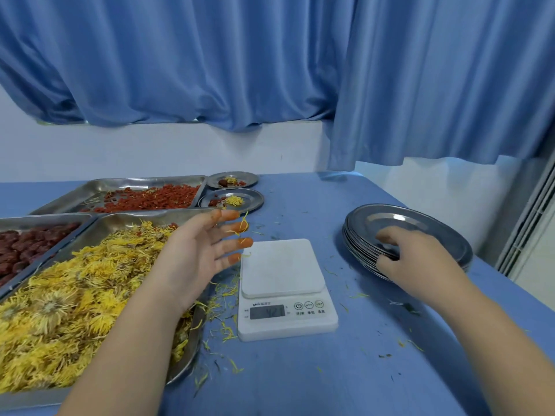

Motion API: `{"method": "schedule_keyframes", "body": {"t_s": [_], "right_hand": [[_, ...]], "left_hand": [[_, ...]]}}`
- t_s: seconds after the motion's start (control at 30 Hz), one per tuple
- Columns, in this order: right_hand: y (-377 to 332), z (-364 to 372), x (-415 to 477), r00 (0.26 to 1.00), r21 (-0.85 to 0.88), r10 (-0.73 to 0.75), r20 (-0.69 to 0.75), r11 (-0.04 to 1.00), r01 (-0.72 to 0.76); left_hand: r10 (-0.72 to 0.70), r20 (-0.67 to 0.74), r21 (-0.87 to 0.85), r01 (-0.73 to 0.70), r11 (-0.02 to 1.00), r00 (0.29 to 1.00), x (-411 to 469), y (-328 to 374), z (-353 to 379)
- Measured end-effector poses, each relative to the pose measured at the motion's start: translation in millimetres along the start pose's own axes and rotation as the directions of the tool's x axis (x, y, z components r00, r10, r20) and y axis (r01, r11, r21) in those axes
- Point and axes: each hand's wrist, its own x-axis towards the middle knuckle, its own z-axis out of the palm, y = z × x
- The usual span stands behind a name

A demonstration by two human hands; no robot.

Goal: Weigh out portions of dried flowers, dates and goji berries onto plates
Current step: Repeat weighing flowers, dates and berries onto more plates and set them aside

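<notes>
A white digital scale (282, 267) sits bare in the middle of the blue table. My left hand (198, 253) hovers open beside its left edge, fingers spread, fingertips stained orange, a few yellow petals clinging to them. My right hand (420, 262) grips the near rim of the top plate of a stack of steel plates (420, 223) at the right. On the left stand a tray of yellow dried flowers (75, 295), a tray of dark red dates (18, 250) and a tray of goji berries (150, 199).
Two filled steel plates stand behind the trays: one nearer (232, 199), one farther (232, 180). Loose petals litter the blue tablecloth (300, 379) around the scale. A blue curtain hangs behind the table; the table's right edge drops off past the plate stack.
</notes>
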Motion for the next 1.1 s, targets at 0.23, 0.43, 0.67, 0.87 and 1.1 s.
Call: {"method": "schedule_keyframes", "body": {"t_s": [0.23,0.43,0.67,0.87,1.1], "right_hand": [[3.9,5.6,2.5,0.998,0.135,0.033,-0.053,0.990,-0.026],[6.0,7.3,4.0,0.986,0.158,-0.002,-0.167,0.987,0.028],[6.4,4.9,2.8,0.997,0.035,-0.003,-0.079,0.999,0.006],[0.1,1.4,-0.7,0.999,0.040,0.039,-0.021,0.998,-0.038],[2.2,1.9,0.2,0.989,0.177,0.067,-0.131,0.983,-0.044]], "left_hand": [[0.018,-0.031,0.012,-0.018,1.000,0.999,0.6,-2.3,-2.4],[0.023,-0.034,0.005,-0.022,1.000,0.999,3.1,-3.3,-6.3],[0.017,-0.031,0.008,-0.016,1.000,0.999,1.6,-3.6,-5.0],[0.011,-0.038,0.009,-0.010,1.000,0.999,0.9,-3.5,-4.2],[0.018,-0.027,0.015,-0.017,1.000,0.999,-1.0,-3.9,-2.4]]}}
